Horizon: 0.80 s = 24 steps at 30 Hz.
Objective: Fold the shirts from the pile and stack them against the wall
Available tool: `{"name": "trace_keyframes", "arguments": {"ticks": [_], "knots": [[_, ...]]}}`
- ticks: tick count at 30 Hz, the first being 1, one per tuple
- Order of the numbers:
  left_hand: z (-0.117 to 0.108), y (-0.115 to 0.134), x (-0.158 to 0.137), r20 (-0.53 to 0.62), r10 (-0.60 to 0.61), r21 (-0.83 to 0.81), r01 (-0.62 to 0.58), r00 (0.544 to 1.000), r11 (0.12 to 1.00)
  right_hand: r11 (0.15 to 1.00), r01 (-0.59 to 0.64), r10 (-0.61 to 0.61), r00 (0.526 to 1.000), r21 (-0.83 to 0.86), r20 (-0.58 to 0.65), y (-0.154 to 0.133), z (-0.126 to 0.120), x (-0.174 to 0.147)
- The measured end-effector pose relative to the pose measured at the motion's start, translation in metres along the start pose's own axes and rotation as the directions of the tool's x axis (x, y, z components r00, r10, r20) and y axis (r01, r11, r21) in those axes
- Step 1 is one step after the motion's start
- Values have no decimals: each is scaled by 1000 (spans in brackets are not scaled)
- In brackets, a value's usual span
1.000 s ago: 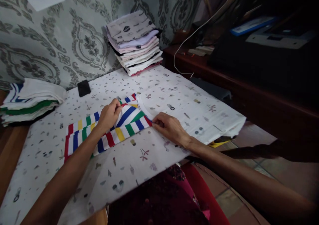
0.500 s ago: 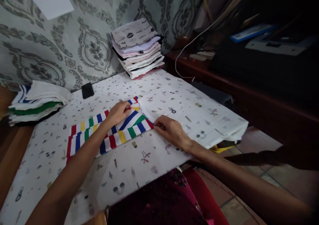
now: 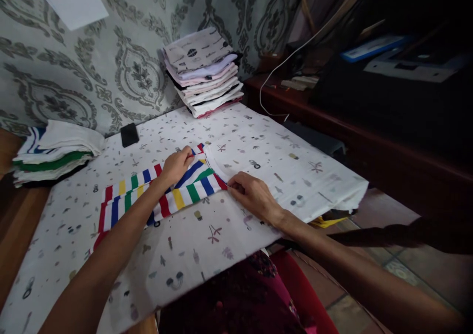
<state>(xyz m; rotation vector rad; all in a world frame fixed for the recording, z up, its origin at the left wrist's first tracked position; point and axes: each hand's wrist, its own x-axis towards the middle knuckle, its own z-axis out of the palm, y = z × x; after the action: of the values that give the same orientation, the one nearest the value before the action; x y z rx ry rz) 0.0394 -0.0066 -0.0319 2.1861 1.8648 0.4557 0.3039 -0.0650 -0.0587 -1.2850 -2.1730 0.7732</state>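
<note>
Here, a folded cloth garment with broad red, white, blue, green and yellow stripes (image 3: 192, 194) lay flat on a white, cloth-covered worktop (image 3: 207, 255) printed with small muted motifs. The person's left hand (image 3: 177, 167) was over the garment, its forearm crossing the striped fabric, the fingers bent and pinching the cloth at the far side, close to the neck end. The right hand (image 3: 254, 196) rested just beside the garment's right-hand end, thumb and fingers closed together on the red corner there. Between the two hands, a curved white neckband (image 3: 213, 161) bordered that end of the garment; some stripes there ran aslant, while those along the near edge ran crosswise. Well beyond the garment, close to a grey patterned wall (image 3: 140, 73), rose a tall stack of folded clothes (image 3: 207, 85) in white, pink, lilac and black, topped by a pale printed piece. Beyond the garment and to its left lay a flat black rectangular object (image 3: 129, 135), and farther left was a lower pile of folded white, green and blue-striped cloths (image 3: 55, 151). Beyond the garment to its right, a thin white cable (image 3: 260, 93) curved down beside dark reddish-brown wooden furniture (image 3: 303, 97).
</note>
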Motion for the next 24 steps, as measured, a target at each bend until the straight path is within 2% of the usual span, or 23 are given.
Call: {"name": "trace_keyframes", "arguments": {"ticks": [3,6,8,10,12,15,18,21,24], "knots": [[6,3,-1,7,14,132,-14,1000,991,999,32,-33,999,-13,-25,-1,0,-2],[6,4,-2,12,9,154,-11,1000,988,989,120,-126,990,-87,-66,-14,-1,5],[-1,1,-4,-2,28,87,-27,1000,996,966,217,-218,976,-142,7,-31,0,19],[-15,-8,-11,-22,39,-23,-39,999,999,934,315,-295,946,-168,135,-52,4,41],[-36,-23,-26,-14,30,-134,-32,999,991,912,358,-310,921,-200,235,-71,12,66],[-70,-54,-71,145,-9,-203,39,989,978,904,309,-214,925,-295,314,-84,30,102],[-94,-81,-131,344,-112,-155,174,932,973,892,253,-125,934,-374,334,-82,48,123],[-102,-96,-185,393,-239,-144,316,888,938,882,227,-102,947,-414,303,-73,60,131],[-102,-102,-218,386,-340,-111,409,857,906,880,239,-143,957,-410,251,-67,64,133]]}}
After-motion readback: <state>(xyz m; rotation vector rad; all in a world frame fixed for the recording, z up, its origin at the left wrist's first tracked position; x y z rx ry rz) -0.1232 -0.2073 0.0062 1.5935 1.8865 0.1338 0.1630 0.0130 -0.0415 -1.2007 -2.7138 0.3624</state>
